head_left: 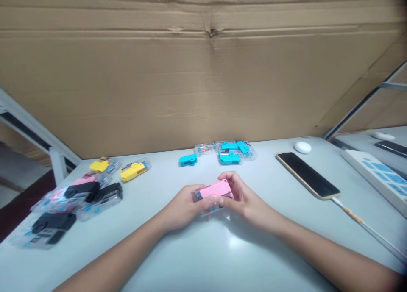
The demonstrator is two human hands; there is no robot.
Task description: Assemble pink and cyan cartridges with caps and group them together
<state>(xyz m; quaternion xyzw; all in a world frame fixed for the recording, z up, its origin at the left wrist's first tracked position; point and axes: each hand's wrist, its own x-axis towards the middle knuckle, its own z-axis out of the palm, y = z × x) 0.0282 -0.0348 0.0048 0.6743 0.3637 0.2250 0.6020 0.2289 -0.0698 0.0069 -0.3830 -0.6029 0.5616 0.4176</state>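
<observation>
Fingers of my left hand [182,207] and right hand [246,203] grasp the pink piece [214,189] between them, thumbs along its near side, right forefinger bent at its far corner; the fingertips beneath are hidden. Clock positions take this piece, over the middle of the tabletop [178,266], as hub, with the cardboard [178,88] at 12. Progress: handling of the held piece appears under way, since neither hand is free of it. Cyan pieces [230,157] lie from 11 to 1 o'clock, yellow pieces [133,172] between 9 and 10, and black pieces [52,223] between 8 and 9, near further pink ones. Grouping by colour looks largely made; whether those pieces are finished or waiting, and so how much is left, I cannot tell. Orientation: pink face upward, clear plastic showing along the near side; long axis tilted slightly, from between 8 and 9 to between 2 and 3 o'clock, a dark-edged corner pointing toward 2.
</observation>
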